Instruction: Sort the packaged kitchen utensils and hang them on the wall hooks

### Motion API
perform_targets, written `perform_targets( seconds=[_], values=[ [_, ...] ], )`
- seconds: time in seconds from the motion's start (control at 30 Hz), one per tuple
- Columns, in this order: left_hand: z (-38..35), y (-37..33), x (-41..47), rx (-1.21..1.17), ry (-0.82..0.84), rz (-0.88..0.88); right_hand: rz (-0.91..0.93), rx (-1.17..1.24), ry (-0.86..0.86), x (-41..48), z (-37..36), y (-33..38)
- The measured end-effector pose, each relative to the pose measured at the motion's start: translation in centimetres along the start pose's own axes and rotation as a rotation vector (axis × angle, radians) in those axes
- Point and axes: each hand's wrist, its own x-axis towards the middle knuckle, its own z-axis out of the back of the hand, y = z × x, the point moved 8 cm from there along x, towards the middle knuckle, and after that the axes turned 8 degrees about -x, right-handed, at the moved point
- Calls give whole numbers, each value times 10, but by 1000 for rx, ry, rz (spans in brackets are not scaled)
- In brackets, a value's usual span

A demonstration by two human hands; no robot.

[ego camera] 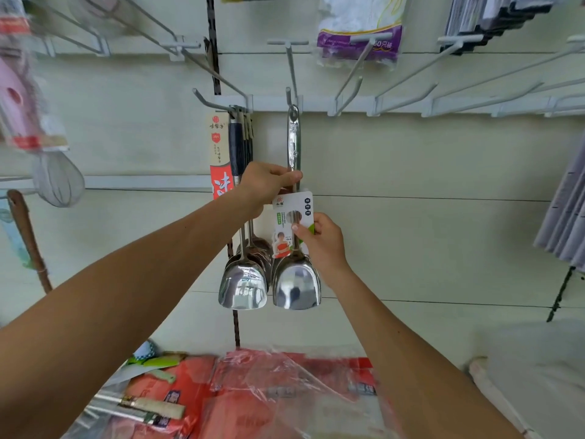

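1. Your left hand (269,182) grips the steel spatula (296,286) by its handle; your right hand (323,245) pinches its card label (281,223).
2. You're at the hanging step: the handle's eyelet sits at the wall hook (288,94); whether it is threaded is unclear.
3. Next, seat the eyelet fully, then let go gently.
4. It's shiny and scoop-bladed, upright just beside similar hung spatulas (243,289).

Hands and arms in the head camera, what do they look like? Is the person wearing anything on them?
Both are bare. The left hand and right hand have no gloves, and no rings show. The left forearm and right forearm are uncovered down to the picture's edge: no sleeves, watch or bracelet in view. The right thumbnail looks short and unpainted.
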Motion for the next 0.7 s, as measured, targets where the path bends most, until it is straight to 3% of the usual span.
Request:
perform_targets(
  seconds=[0.17, 0.3, 0.37, 0.53, 0.7],
  values=[
    [5, -1, -1, 27, -12, -49, 11, 12, -3, -1, -2, -6],
    [23, 1, -20, 51, -5, -53, 123, -170, -256, -31, 9, 4],
    [43, -2, -37, 93, -6, -74, 235, -260, -295, -50, -4, 17],
    [133, -12, -107, 210, -69, -117, 521, -337, -61, -102, -106, 63],
    [289, -13, -210, 787, -237, -209, 613, -355, 210, -178, -246, 109]
  ],
)
